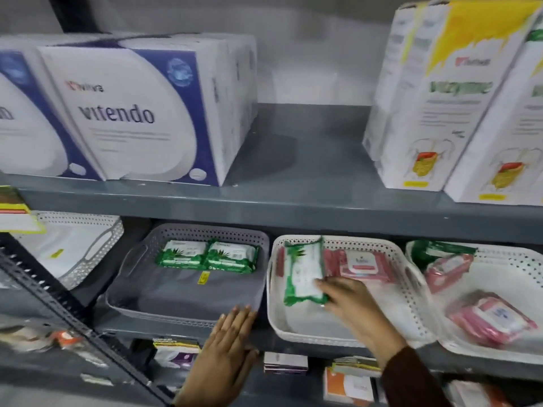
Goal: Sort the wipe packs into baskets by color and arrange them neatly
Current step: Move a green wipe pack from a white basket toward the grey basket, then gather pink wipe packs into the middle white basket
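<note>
On the lower shelf a grey basket (138,292) holds two green wipe packs (205,254) side by side at its back. To its right, a white basket (277,324) holds pink wipe packs (360,264) at the back. My right hand (349,301) grips a green wipe pack (302,268) and holds it tilted over this white basket. Flat against the grey basket's front right rim rests my left hand (226,345), fingers apart. A second white basket (470,349) at far right contains more pink packs (490,318) and a green pack (435,251).
Another white basket (88,259) sits at far left on the same shelf. The upper shelf (264,201) carries large white-blue boxes (123,113) on the left and tall white-yellow boxes (435,113) on the right. Small packets lie on the shelf below.
</note>
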